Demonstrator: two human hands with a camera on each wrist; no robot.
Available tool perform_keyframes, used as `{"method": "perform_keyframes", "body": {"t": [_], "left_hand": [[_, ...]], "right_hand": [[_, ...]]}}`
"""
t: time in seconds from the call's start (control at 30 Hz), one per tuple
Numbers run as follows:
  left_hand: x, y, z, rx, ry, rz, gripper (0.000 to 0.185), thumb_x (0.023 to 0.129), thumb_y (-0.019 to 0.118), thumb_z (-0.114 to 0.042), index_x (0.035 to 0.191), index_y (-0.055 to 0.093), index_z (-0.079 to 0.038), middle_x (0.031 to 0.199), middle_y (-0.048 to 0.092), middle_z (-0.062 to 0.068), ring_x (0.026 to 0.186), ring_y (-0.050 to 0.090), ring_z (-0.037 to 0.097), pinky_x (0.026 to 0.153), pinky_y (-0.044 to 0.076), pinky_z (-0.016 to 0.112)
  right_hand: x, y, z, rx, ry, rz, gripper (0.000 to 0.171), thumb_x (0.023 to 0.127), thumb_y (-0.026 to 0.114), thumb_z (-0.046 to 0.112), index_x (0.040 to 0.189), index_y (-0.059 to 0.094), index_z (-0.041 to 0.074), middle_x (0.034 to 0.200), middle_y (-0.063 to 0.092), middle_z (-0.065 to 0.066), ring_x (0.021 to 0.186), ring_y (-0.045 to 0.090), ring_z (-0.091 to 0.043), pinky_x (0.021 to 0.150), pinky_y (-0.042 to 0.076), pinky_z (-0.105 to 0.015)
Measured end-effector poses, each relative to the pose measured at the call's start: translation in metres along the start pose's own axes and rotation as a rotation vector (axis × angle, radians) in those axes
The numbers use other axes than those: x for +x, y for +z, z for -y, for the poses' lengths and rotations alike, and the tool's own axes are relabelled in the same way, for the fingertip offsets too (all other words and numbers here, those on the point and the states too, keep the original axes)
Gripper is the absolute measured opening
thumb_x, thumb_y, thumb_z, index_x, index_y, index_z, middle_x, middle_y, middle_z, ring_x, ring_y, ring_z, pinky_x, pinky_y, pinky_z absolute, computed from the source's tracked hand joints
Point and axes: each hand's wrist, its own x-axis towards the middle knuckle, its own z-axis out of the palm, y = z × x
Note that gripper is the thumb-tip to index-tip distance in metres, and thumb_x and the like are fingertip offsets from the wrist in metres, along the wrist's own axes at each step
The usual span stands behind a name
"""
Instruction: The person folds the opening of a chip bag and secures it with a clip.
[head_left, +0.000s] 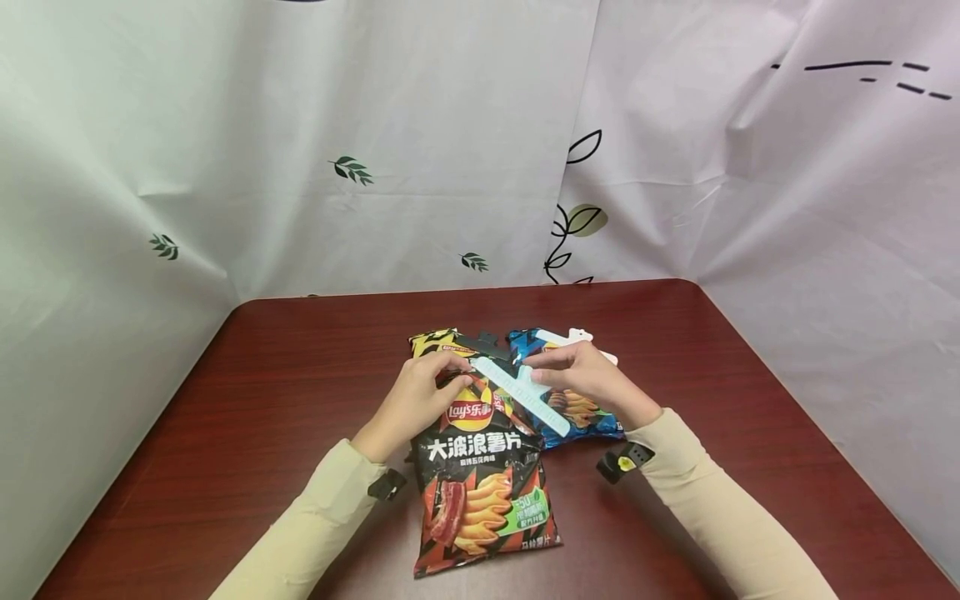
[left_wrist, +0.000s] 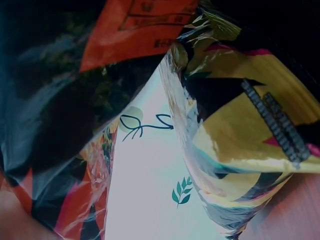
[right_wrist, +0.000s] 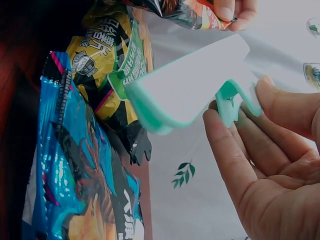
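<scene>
My left hand [head_left: 408, 404] pinches the top edge of a black-and-red bag of Lay's potato chips [head_left: 480, 467], which slopes toward me, its lower end near the table's front. Between thumb and fingers, my right hand [head_left: 596, 379] holds a pale mint-green bag clip [right_wrist: 190, 85] by its squeeze handles. The clip's long bar slants over the upper right part of the black-and-red bag in the head view. In the right wrist view, the bar stands apart from that bag, whose pinched corner shows at the top. The left wrist view shows bags but no fingers.
Behind the held bag lies a yellow chip bag [head_left: 431, 340] with a black clip [head_left: 483, 344] across its top. A blue chip bag [head_left: 592, 425] with a white clip [head_left: 577, 335] lies to the right. White patterned cloth surrounds the dark red table [head_left: 300, 367].
</scene>
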Motion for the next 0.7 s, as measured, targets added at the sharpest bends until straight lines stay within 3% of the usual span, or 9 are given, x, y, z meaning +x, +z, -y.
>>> {"method": "perform_keyframes", "body": {"t": [0.33,0.7], "left_hand": [[-0.0002,0.0,-0.0001,-0.013,-0.016,0.0,0.018,0.089,0.069,-0.015,0.106,0.069,-0.009,0.104,0.071,0.005,0.093,0.065,0.016,0.072,0.057,0.031],[0.0003,0.0007,0.0028,-0.022,0.011,-0.017,0.015,0.088,0.069,-0.012,0.104,0.069,-0.009,0.104,0.07,0.004,0.095,0.064,0.016,0.077,0.055,0.033]], "right_hand": [[-0.0001,0.0055,0.0007,-0.038,0.021,-0.032,0.03,0.09,0.068,0.02,0.117,0.07,0.008,0.132,0.059,-0.018,0.114,0.062,-0.031,0.089,0.053,-0.043],[0.0019,0.0077,0.0036,-0.04,0.032,-0.06,0.025,0.089,0.069,0.015,0.111,0.073,0.005,0.115,0.069,-0.017,0.097,0.069,-0.025,0.081,0.054,-0.047]]}}
